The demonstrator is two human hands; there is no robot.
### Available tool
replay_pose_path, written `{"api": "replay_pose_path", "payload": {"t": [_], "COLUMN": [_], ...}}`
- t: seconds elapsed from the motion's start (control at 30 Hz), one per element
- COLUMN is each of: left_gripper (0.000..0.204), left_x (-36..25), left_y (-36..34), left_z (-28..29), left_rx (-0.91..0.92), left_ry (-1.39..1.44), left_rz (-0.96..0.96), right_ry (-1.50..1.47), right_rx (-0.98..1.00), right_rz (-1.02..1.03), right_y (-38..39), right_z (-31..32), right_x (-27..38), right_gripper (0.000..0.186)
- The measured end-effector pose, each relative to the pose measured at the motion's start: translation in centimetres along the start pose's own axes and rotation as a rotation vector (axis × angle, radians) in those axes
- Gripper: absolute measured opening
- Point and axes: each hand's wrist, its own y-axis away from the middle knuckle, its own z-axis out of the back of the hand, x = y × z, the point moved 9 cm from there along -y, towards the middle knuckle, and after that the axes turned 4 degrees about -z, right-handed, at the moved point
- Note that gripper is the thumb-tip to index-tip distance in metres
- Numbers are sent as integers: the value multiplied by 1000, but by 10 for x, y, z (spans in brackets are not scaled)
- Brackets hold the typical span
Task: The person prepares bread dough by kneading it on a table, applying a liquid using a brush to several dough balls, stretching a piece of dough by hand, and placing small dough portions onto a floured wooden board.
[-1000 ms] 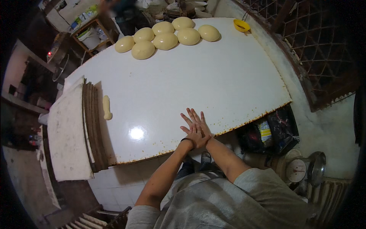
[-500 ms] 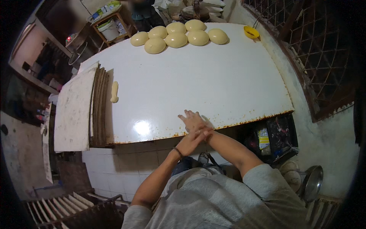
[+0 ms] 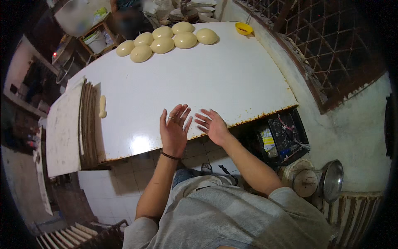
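White table [image 3: 166,83] fills the middle. Left hand [image 3: 174,130] and right hand [image 3: 214,126] are by its near edge, fingers [image 3: 175,111] loosely spread, empty. Dough lumps [image 3: 163,45] sit far across; a person [image 3: 128,18] behind looks blurry, cut off.

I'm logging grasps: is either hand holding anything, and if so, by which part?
Nothing is held: the left hand and right hand are both open and empty, near the edge of the white table.
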Motion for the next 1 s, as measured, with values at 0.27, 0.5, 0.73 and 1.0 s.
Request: {"api": "replay_pose_path", "payload": {"t": [0.27,0.5,0.73,1.0], "left_gripper": [74,79,48,55], "left_x": [43,-3,-84,-163], "left_y": [-37,-46,-61,-73], "left_z": [113,25,73,130], "left_rx": [24,-67,-104,-207], "left_ry": [-842,50,459,127], "left_rz": [-85,92,-23,-128], "right_ry": [-5,899,886,1097], "right_rx": [-28,-88,-13,267], "right_rz": [-25,578,206,176], "right_y": [29,63,15,-12], "right_z": [-140,-151,-191,-275], "right_x": [-49,10,-35,-90], "right_gripper": [57,27,18,28]}}
